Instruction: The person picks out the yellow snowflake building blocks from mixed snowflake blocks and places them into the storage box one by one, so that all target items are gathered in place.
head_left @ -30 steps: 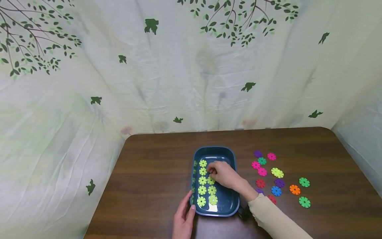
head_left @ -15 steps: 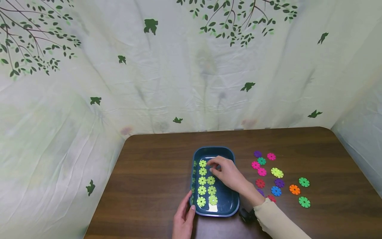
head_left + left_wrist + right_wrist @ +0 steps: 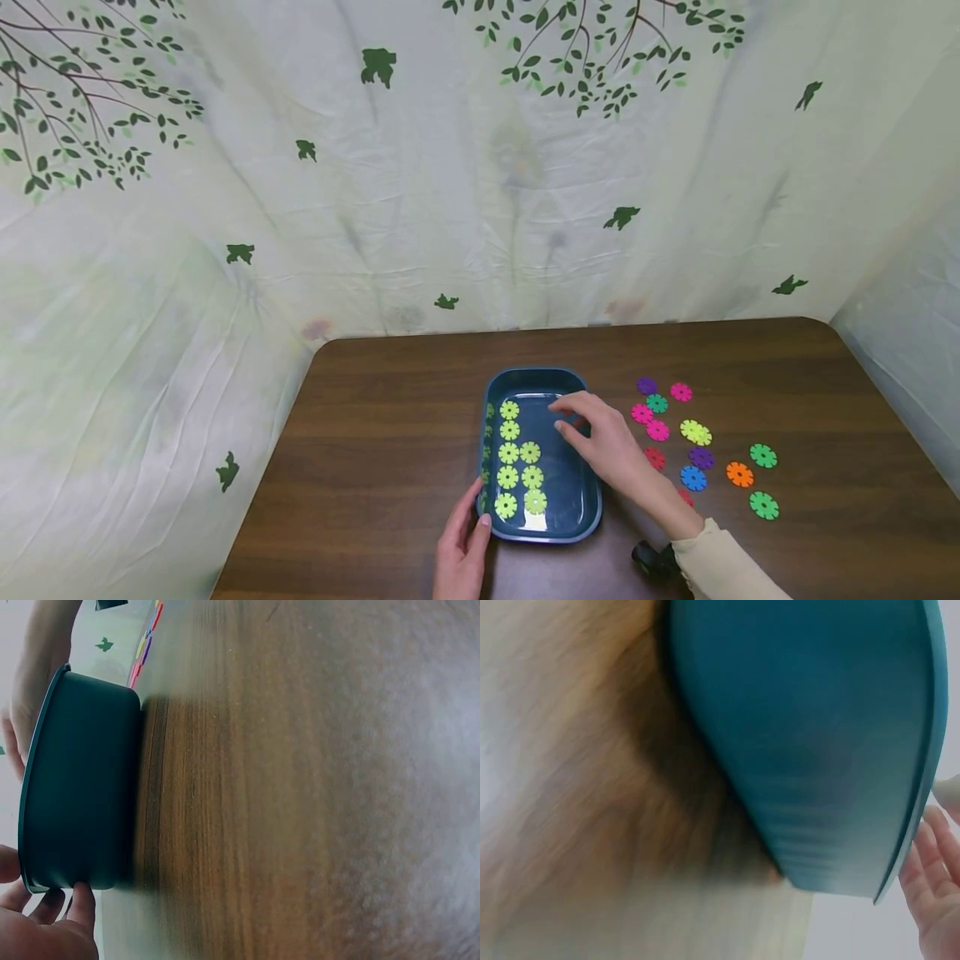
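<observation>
A deep blue rectangular tray (image 3: 570, 508) lies on the table. Inside, yellow-green notched flower-shaped discs (image 3: 507, 477) form two columns, the left one longer than the right. My left hand (image 3: 463, 546) holds the tray's near left corner, with fingers against the outer wall and thumb by the rim in the left wrist view. Over the tray's right side hovers my right hand (image 3: 600, 437), thumb and index finger apart with nothing visible between them. The right wrist view shows part of this right hand (image 3: 934, 892) beyond the tray's rim.
To the tray's right lie loose discs in several colours, among them a yellow pair (image 3: 696, 432), a blue disc (image 3: 693, 478), an orange disc (image 3: 740, 475) and green discs (image 3: 764, 506). A leaf-printed cloth (image 3: 480, 183) hangs behind the brown wooden table (image 3: 390, 467).
My right hand has drawn back from the top of the right-hand column toward the tray's right rim, its thumb and index finger spreading. The left hand stays at the corner.
</observation>
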The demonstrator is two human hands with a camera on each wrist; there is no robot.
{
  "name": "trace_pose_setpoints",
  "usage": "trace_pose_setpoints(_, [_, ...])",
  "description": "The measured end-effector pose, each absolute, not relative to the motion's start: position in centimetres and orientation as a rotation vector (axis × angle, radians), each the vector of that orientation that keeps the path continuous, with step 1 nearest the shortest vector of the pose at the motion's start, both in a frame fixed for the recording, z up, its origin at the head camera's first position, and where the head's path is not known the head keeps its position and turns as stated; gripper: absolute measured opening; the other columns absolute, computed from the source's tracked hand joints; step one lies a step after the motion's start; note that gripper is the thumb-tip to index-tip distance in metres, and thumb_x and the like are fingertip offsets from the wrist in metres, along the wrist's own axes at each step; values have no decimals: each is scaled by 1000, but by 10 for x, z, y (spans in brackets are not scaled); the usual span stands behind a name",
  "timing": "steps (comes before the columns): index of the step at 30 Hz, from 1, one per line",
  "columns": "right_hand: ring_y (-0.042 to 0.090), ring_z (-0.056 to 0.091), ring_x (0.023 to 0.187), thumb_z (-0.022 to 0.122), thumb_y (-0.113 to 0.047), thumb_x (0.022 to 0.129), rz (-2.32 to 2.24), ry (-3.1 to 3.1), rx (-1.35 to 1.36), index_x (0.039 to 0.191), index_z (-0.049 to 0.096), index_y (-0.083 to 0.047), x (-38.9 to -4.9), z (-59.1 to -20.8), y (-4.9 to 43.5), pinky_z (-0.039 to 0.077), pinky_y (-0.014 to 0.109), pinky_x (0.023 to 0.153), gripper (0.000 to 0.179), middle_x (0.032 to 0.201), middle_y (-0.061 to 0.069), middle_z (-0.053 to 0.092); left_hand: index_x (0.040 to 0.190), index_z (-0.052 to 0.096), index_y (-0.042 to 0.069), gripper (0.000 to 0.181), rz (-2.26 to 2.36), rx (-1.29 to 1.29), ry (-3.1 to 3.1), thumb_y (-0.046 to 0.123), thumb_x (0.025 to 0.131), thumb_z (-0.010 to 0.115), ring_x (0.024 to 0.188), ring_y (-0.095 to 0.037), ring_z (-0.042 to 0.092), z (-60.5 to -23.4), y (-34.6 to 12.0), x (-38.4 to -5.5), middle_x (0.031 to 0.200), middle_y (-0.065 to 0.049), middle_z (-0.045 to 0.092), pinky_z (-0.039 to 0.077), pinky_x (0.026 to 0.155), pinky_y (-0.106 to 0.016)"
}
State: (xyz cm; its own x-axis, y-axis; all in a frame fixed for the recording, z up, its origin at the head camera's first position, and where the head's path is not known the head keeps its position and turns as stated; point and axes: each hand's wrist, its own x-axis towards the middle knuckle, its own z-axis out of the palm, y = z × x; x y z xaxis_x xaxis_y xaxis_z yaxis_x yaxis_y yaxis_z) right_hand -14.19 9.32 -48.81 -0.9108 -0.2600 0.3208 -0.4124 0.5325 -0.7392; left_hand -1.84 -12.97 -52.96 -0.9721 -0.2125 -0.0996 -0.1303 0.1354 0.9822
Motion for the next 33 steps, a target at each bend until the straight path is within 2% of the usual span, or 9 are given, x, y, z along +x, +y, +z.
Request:
trace_pose_setpoints(5, [18, 60, 89, 77, -4, 84, 1266, -2592, 501, 114, 70, -13, -136, -493, 108, 58, 38, 76, 32, 107, -1, 65, 141, 54, 14, 45, -2008, 349, -2310, 3, 97, 57, 136, -28, 40, -530, -130, -19, 146, -10, 49, 35, 101, -16])
trace_pose_setpoints(7, [17, 61, 88, 78, -3, 83, 1268, -2583, 484, 113, 69, -13, -134, -495, 114, 58, 37, 76, 32, 106, 0, 65, 141, 54, 14, 45, -2012, 354, -2307, 3, 97, 57, 136, -28, 40, -530, -130, -19, 146, -10, 48, 34, 99, -12])
trace_pose_setpoints(9, [15, 62, 88, 77, -2, 83, 1272, -2576, 467, 113, 69, -13, -131, -497, 120, 58, 37, 76, 32, 106, -1, 65, 141, 54, 14, 45, -2008, 351, -2306, 3, 97, 57, 136, -28, 40, -530, -130, -19, 146, -10, 48, 35, 101, -15])
trace_pose_setpoints(14, [15, 65, 88, 77, -1, 83, 1249, -2559, 437, 112, 69, -11, -127, -502, 134, 58, 38, 76, 31, 106, -1, 66, 141, 54, 14, 45, -1987, 342, -2319, 4, 97, 57, 136, -28, 41, -530, -130, -19, 146, -9, 49, 36, 108, -34])
trace_pose_setpoints(17, [15, 66, 87, 77, 1, 82, 1249, -2550, 422, 111, 70, -10, -124, -504, 143, 58, 39, 76, 31, 105, 1, 68, 141, 54, 14, 45, -1981, 343, -2323, 4, 97, 58, 136, -28, 41, -530, -129, -19, 146, -9, 49, 35, 108, -40])
trace_pose_setpoints(23, [20, 65, 91, 76, -1, 84, 1244, -2614, 360, 114, 68, -10, -120, -509, 162, 59, 40, 76, 32, 107, 5, 66, 141, 54, 16, 45, -1988, 358, -2323, 5, 98, 58, 137, -29, 40, -530, -129, -19, 146, -9, 49, 34, 109, -41])
trace_pose_setpoints(27, [24, 64, 95, 76, -3, 85, 1158, -2656, 348, 117, 68, -9, -119, -514, 174, 57, 45, 79, 33, 113, 7, 65, 141, 54, 16, 45, -1985, 351, -2321, 5, 98, 58, 136, -29, 40, -530, -129, -19, 146, -10, 49, 34, 109, -42])
trace_pose_setpoints(33, [24, 62, 94, 76, 0, 83, 1050, -2646, 396, 117, 68, -10, -119, -522, 193, 55, 50, 79, 36, 107, 5, 67, 141, 54, 15, 45, -1987, 342, -2321, 5, 97, 58, 136, -27, 41, -531, -130, -19, 146, -9, 49, 35, 108, -35])
